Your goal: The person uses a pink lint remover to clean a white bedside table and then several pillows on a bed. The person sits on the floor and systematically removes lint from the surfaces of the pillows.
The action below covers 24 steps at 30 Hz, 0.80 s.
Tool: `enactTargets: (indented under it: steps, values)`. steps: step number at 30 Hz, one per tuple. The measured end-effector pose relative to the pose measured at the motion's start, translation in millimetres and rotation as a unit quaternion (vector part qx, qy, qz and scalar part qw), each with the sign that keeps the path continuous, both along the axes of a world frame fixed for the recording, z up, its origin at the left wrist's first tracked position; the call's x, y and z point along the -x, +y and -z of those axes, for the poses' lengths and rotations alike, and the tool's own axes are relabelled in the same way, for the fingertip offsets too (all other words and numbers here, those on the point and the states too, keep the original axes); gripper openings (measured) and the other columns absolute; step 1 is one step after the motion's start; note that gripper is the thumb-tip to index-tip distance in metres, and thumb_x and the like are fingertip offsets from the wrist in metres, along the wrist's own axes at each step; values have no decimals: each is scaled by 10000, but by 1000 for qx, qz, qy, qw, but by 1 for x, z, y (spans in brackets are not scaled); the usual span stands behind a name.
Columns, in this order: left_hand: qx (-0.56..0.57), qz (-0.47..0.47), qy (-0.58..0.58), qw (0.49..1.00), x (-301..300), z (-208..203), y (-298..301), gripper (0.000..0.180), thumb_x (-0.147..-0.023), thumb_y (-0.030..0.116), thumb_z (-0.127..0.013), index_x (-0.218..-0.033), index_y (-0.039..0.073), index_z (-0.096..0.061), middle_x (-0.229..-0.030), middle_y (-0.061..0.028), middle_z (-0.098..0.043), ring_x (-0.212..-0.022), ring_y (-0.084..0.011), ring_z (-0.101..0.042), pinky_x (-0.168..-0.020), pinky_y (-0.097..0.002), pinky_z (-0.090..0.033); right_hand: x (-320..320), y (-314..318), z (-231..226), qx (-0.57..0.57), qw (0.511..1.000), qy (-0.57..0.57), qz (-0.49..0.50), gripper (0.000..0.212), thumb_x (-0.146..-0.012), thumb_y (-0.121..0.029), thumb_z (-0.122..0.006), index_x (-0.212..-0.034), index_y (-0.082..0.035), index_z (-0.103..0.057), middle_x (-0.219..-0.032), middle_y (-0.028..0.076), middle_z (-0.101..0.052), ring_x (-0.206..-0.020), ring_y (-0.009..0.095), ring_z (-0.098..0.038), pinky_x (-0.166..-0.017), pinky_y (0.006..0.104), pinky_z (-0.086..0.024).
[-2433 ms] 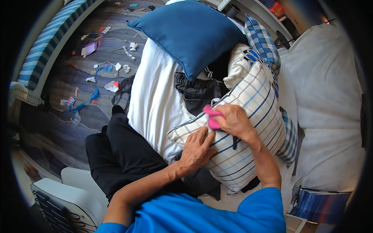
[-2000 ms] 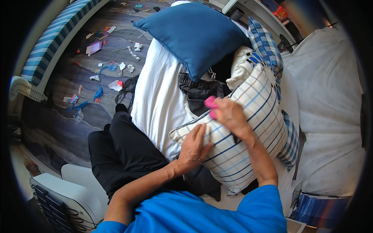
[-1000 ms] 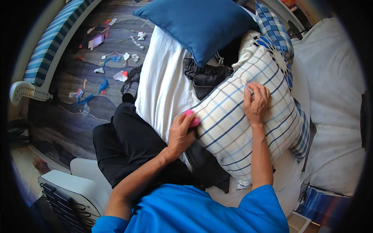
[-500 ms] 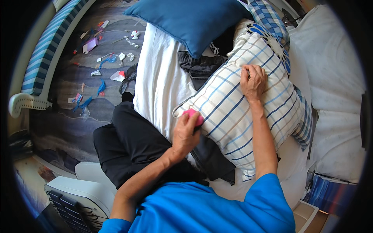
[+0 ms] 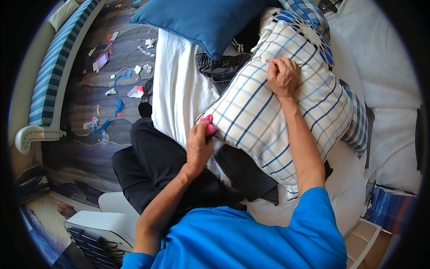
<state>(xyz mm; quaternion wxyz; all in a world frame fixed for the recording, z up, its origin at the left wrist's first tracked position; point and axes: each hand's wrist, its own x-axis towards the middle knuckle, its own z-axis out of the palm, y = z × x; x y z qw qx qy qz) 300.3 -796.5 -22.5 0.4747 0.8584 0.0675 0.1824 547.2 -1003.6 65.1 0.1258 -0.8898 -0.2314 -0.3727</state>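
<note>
My left hand (image 5: 199, 145) is closed around a small pink object (image 5: 208, 125) with a dark lower part; the fingers cover too much of it to tell its kind. It is at the near left corner of a cream cushion (image 5: 251, 117) with blue and tan checks. On the upper part of this cushion lies my right hand (image 5: 284, 78), its fingers curled in on the fabric. The cushion slants across the bed, over dark trousers (image 5: 248, 172). More dark denim (image 5: 219, 68) shows beyond its left edge.
A blue pillow (image 5: 201, 22) lies at the far end of the white sheet (image 5: 172, 80). Blue checked cushions (image 5: 357, 119) stick out at the right. Scraps of plastic and paper (image 5: 117, 105) litter the dark floor at left. A white chair (image 5: 101, 224) stands lower left.
My left hand has shifted slightly left and up with the pink object, now at the cushion's corner. My right hand stays on the cushion. The whole view has tilted a little.
</note>
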Motion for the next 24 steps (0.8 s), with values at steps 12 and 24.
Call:
enactTargets:
  steps: [12, 24]
  values:
    - [12, 15, -7, 1000, 0, -10, -36, 484, -705, -42, -747, -1142, 72, -572, -1030, -206, -599, -959, -423, -604, -810, -457, -494, -8, 15, -13, 7, 1000, 18, 7, 235, -968, -309, -600, -817, -130, -611, -726, 105, -680, -700, 316, -675, -645, 435, -524]
    - [11, -107, -187, 976, -25, -82, 23, 412, -674, -120, -670, -1044, 43, -594, -953, -176, -604, -886, -399, -600, -782, -435, -493, -9, 82, -145, -182, 976, 26, -120, 247, -954, -286, -651, -831, -72, -651, -684, 157, -654, -650, 376, -659, -545, 408, -489]
